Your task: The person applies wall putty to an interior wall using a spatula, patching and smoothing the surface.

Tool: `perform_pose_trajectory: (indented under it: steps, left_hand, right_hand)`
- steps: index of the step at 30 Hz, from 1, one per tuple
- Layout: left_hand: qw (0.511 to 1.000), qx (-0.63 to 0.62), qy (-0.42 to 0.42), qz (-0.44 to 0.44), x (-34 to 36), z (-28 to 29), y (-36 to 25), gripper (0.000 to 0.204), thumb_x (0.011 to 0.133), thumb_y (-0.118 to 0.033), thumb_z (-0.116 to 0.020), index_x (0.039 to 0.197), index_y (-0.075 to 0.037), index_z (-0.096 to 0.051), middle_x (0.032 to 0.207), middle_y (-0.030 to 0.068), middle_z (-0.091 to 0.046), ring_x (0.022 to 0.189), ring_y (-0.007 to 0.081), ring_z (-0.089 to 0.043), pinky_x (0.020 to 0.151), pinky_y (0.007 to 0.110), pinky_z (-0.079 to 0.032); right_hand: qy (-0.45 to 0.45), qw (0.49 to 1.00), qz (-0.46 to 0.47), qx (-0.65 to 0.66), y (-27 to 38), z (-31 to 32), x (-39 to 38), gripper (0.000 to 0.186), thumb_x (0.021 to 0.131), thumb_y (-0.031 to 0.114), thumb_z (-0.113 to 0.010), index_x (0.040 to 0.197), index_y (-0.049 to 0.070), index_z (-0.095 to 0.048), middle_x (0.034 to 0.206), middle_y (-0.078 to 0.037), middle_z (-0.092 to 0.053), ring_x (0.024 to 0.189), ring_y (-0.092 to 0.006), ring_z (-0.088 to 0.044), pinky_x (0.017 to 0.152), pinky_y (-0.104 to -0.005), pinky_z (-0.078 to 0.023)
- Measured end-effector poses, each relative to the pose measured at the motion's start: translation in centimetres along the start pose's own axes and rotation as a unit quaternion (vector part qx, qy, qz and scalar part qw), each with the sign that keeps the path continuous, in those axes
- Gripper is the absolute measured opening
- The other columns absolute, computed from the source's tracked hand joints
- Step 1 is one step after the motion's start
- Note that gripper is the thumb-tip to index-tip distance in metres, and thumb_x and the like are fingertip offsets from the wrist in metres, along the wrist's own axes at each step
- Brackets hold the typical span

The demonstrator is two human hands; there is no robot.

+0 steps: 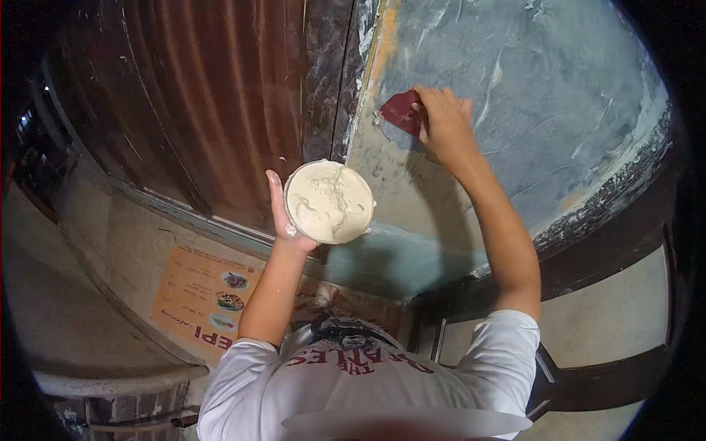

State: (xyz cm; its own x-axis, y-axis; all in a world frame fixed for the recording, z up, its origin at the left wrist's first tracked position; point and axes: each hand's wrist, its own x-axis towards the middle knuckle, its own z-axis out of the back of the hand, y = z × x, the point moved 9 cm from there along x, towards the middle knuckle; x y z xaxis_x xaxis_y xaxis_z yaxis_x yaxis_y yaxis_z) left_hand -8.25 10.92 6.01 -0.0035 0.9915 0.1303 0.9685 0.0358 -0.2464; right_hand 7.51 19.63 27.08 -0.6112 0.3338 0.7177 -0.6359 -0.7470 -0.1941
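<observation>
A scraper [399, 112] is clamped in the right hand [446, 126] near the left edge of the wall [559, 95], a tub [338, 242] of paste [323, 202] is gripped in the left hand [282, 217], and the upper right is streaked with coating, while the paler lower left seems barely covered.

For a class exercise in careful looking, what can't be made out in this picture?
In the head view:
Left hand: most fingers, behind the round tub.
Tub's base: hidden by the paste.
Dark red scraper: gripped edge, under the right hand.
Grey wall: top, cut by picture edge.
</observation>
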Motion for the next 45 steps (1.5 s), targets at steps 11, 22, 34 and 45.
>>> perform_pose_trajectory:
  steps: [11,22,34,45]
  left_hand:
    - [0.999,-0.025,0.0,0.023,0.8,0.7,0.0,0.101,0.086,-0.088,-0.036,0.149,-0.01,-0.046,0.15,0.0208,-0.049,0.131,0.0496,-0.05,0.096,0.082,-0.037]
    - [0.999,0.022,0.019,0.037,0.9,1.1,-0.1,0.101,0.083,-0.09,-0.037,0.15,-0.015,-0.045,0.151,0.0186,-0.048,0.131,0.052,-0.049,0.091,0.087,-0.033]
    - [0.99,-0.017,0.126,0.053,0.5,-1.3,0.4,0.102,0.087,-0.086,-0.038,0.147,-0.004,-0.047,0.148,0.0207,-0.051,0.131,0.0445,-0.053,0.103,0.07,-0.042]
    - [0.996,-0.02,0.062,0.057,0.9,0.0,1.0,0.106,0.084,-0.089,-0.038,0.149,-0.005,-0.046,0.148,0.0208,-0.051,0.131,0.0449,-0.052,0.103,0.073,-0.039]
  right_hand:
    - [-0.041,0.999,-0.003,0.005,0.2,-0.2,-0.3,0.028,0.09,0.007,-0.067,0.118,0.01,-0.063,0.102,-0.005,-0.068,0.094,-0.0254,-0.059,0.082,-0.0413,-0.033]
    - [-0.046,0.999,0.008,0.009,0.5,0.0,-1.3,0.027,0.09,0.007,-0.068,0.116,0.009,-0.064,0.097,-0.005,-0.067,0.091,-0.0243,-0.059,0.08,-0.0399,-0.032]
    - [-0.017,0.999,-0.02,-0.031,-0.6,-0.1,-1.8,0.028,0.087,0.007,-0.068,0.115,0.01,-0.065,0.103,-0.004,-0.07,0.091,-0.0246,-0.06,0.08,-0.0413,-0.034]
    - [-0.038,0.999,-0.024,-0.013,-1.0,-0.5,-2.4,0.027,0.086,0.007,-0.067,0.112,0.012,-0.066,0.1,-0.003,-0.071,0.091,-0.0242,-0.06,0.079,-0.0451,-0.032]
